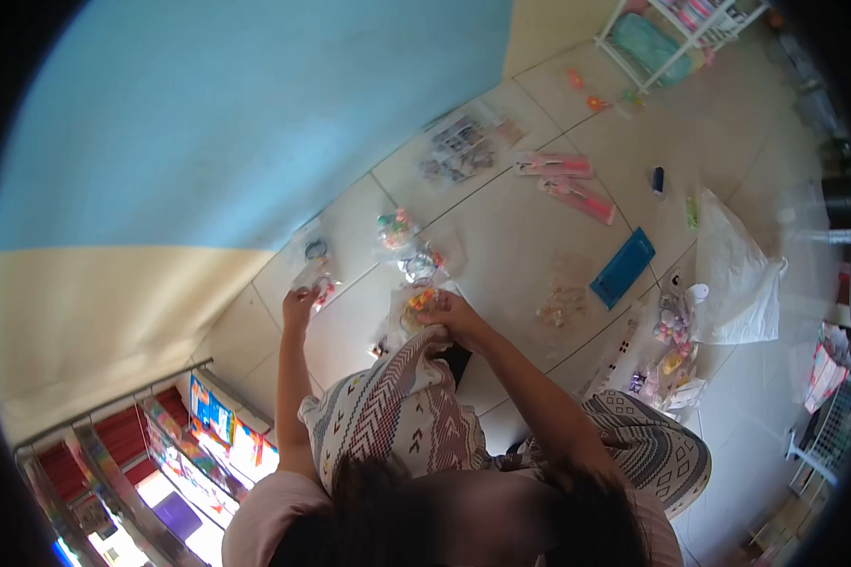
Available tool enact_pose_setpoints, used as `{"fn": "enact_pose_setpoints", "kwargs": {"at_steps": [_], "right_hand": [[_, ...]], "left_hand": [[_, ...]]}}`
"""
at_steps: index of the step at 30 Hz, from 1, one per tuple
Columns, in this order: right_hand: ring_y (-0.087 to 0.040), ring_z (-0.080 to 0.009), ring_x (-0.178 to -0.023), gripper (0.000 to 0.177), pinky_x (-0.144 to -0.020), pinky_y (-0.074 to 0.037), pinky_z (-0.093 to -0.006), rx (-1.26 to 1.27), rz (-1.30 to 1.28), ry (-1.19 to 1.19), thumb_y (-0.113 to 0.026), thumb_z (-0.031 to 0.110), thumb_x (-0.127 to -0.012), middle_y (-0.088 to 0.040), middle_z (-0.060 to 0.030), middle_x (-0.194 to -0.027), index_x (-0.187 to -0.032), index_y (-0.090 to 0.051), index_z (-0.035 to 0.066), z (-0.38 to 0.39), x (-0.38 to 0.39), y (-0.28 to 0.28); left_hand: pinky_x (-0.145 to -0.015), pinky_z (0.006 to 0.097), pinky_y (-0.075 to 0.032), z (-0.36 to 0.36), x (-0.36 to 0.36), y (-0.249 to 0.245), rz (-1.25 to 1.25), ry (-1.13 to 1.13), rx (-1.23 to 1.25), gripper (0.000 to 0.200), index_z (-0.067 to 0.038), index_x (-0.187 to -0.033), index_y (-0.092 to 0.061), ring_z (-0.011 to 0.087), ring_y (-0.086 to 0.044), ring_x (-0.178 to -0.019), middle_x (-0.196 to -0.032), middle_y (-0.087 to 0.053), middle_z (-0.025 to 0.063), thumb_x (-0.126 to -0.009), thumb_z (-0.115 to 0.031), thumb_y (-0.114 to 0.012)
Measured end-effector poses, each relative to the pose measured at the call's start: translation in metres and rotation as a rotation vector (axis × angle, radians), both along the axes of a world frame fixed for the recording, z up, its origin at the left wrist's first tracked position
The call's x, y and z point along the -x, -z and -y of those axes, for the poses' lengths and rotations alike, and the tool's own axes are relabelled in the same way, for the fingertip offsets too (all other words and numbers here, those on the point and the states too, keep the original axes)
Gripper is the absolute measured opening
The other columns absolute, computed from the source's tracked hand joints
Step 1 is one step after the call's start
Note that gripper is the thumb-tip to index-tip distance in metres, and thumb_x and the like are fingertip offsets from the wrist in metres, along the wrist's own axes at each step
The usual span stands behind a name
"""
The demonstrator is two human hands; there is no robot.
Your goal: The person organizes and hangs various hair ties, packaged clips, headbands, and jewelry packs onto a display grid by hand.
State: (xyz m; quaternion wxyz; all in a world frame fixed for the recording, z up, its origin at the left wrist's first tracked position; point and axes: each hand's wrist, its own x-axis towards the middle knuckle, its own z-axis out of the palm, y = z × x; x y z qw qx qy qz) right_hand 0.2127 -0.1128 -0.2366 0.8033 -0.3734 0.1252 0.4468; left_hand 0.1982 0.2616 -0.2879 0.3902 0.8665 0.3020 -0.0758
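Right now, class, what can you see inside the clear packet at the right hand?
Small orange and yellow pieces show through the clear packet. The right hand covers part of it, so whatever lies beneath is hidden.

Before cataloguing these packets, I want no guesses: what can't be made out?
All in the head view:
Yellow-orange packet: partly covered by the right hand.
Clear packet by the left hand: contents too blurred.
Blue packet: print too small to read.
White rack: rest cut off by upper edge.
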Motion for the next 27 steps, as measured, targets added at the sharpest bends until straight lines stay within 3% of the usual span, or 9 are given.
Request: {"fn": "enact_pose_setpoints", "kwargs": {"at_steps": [1,3,8,12,16,18,21,23,27], "right_hand": [[-0.06,-0.0221,-0.102,0.077,-0.085,-0.05,-0.0299,0.067,0.003,-0.006,-0.077,0.009,-0.071,-0.053,-0.0193,-0.122,-0.134,-0.035,-0.003,0.002,-0.002,-0.003],[-0.059,-0.0228,-0.104,0.081,-0.086,-0.05,-0.0297,0.196,-0.008,-0.017,-0.079,0.01,-0.069,-0.053,-0.0198,-0.122,-0.135,-0.033,-0.005,0.004,0.001,-0.007],[-0.056,-0.0251,-0.109,0.093,-0.09,-0.047,-0.0323,0.248,0.038,-0.018,-0.083,0.018,-0.065,-0.052,-0.0217,-0.122,-0.138,-0.029,-0.007,0.006,0.01,0.013],[-0.052,-0.0273,-0.113,0.097,-0.096,-0.041,-0.0335,0.338,0.1,-0.061,-0.083,0.023,-0.064,-0.05,-0.0233,-0.125,-0.138,-0.028,-0.007,0.018,0.006,-0.015],[-0.054,-0.0255,-0.11,0.09,-0.094,-0.042,-0.0331,0.362,0.143,-0.02,-0.083,0.02,-0.065,-0.053,-0.0201,-0.123,-0.137,-0.034,-0.004,0.025,0.007,-0.011],[-0.055,-0.0236,-0.108,0.086,-0.092,-0.044,-0.0327,0.343,0.156,0.017,-0.082,0.017,-0.066,-0.056,-0.0175,-0.12,-0.135,-0.036,-0.003,0.031,0.009,-0.003],[-0.057,-0.0205,-0.104,0.081,-0.09,-0.045,-0.0318,0.268,0.136,0.131,-0.081,0.014,-0.067,-0.058,-0.0139,-0.118,-0.134,-0.038,-0.001,0.043,0.017,0.002],[-0.058,-0.0189,-0.103,0.077,-0.089,-0.046,-0.0311,0.214,0.067,0.218,-0.081,0.012,-0.068,-0.059,-0.0121,-0.116,-0.133,-0.04,-0.001,0.054,0.015,-0.002],[-0.059,-0.0185,-0.104,0.067,-0.09,-0.047,-0.0313,0.153,0.005,0.362,-0.077,0.008,-0.072,-0.06,-0.0098,-0.116,-0.129,-0.043,0.002,0.077,0.014,0.011]], "left_hand": [[-0.055,0.0264,-0.035,-0.006,-0.002,-0.011,-0.026,-0.101,0.346,0.024,-0.012,-0.078,-0.061,0.0065,-0.052,-0.066,-0.073,-0.059,-0.0031,-0.079,-0.033,-0.072],[-0.054,0.0269,-0.03,0.016,-0.017,-0.039,0.213,-0.317,0.47,0.026,-0.014,-0.089,-0.061,0.0043,-0.049,-0.065,-0.07,-0.056,-0.0051,-0.08,-0.036,-0.071],[-0.077,0.0367,-0.044,-0.018,-0.084,0.022,-0.087,-0.567,0.038,0.065,-0.008,-0.115,-0.049,0.0153,-0.057,-0.09,-0.102,-0.056,0.0088,-0.068,-0.039,-0.08],[-0.092,0.0476,-0.046,0.02,-0.123,0.02,-0.26,-0.674,-0.307,0.11,-0.001,-0.134,-0.019,0.0333,-0.05,-0.109,-0.13,-0.036,0.0225,-0.058,-0.043,-0.086],[-0.08,0.0476,-0.052,-0.023,-0.123,0.074,0.09,-0.508,0.449,0.09,-0.002,-0.129,-0.033,0.0307,-0.059,-0.095,-0.114,-0.052,0.0207,-0.065,-0.04,-0.082],[-0.062,0.0445,-0.055,-0.076,-0.123,0.11,-0.102,-0.181,0.578,0.052,-0.004,-0.106,-0.054,0.0248,-0.063,-0.068,-0.081,-0.062,0.0136,-0.069,-0.028,-0.081],[-0.049,0.0402,-0.054,-0.04,-0.128,0.021,-0.713,-0.211,0.574,0.028,-0.005,-0.087,-0.059,0.0218,-0.062,-0.054,-0.068,-0.062,0.0086,-0.07,-0.014,-0.079],[-0.048,0.0396,-0.054,-0.038,-0.121,0.018,-0.784,-0.196,0.652,0.026,-0.005,-0.092,-0.058,0.0219,-0.063,-0.056,-0.073,-0.063,0.0088,-0.072,-0.008,-0.075],[-0.056,0.034,-0.055,0.024,-0.08,-0.016,-0.212,-0.231,0.477,0.029,-0.003,-0.104,-0.055,0.0207,-0.065,-0.069,-0.081,-0.064,0.0086,-0.077,-0.005,-0.068]]}}
